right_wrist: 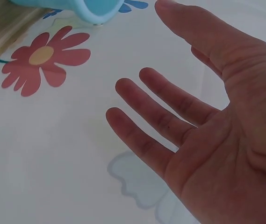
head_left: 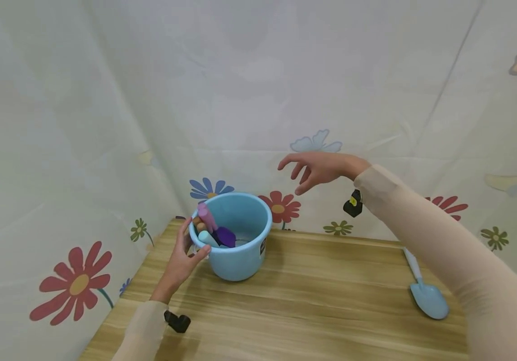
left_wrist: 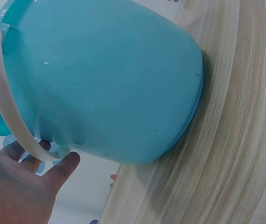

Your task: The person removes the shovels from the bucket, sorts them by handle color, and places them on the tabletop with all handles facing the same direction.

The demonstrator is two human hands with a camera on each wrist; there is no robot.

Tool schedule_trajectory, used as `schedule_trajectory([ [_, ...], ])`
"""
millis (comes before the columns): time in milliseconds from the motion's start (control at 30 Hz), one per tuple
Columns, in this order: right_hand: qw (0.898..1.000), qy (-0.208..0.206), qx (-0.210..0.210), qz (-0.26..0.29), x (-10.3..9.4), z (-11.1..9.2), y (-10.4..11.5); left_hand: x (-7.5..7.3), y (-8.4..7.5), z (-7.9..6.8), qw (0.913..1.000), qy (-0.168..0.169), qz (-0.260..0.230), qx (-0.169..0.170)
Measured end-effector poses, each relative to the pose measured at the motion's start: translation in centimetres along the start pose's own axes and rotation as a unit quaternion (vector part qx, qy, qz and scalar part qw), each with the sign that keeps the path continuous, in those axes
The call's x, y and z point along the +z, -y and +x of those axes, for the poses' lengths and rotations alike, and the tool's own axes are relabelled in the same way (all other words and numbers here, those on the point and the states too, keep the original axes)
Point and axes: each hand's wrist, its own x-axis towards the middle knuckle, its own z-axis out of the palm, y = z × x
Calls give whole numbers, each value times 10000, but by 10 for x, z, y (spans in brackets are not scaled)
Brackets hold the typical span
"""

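Note:
A light blue bucket (head_left: 240, 260) stands on the wooden table. My left hand (head_left: 183, 258) holds the bucket's left side at the rim, thumb toward the front and fingers round the far side. Close to that hand, the bucket's pale carrying handle (left_wrist: 12, 105) hangs against the wall. Inside lean a pink handle (head_left: 207, 218), a light blue handle (head_left: 207, 238), a purple scoop-like piece (head_left: 225, 236) and brown rounded ends (head_left: 200, 225); their lower parts are hidden. My right hand (head_left: 319, 169) hovers in the air right of and above the bucket, fingers loosely bent and apart, holding nothing.
On the right of the table (head_left: 321, 301) lies a light blue hand trowel (head_left: 429, 300), its handle pointing to the back edge, near my right forearm. A white curtain (head_left: 240, 90) printed with flowers and butterflies hangs behind and to the left of the table.

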Motion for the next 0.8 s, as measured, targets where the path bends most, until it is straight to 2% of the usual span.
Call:
schedule_trajectory([
  [400,9983,-85,-480,332,16,41,3,-1,-1,0,10000,-60,31,-13],
  [600,9973,-111,-510,524,27,58,8,1,-1,1,9999,-47,-49,75],
  [800,9962,-86,-557,671,37,75,9,3,1,3,9999,-41,-90,22],
])
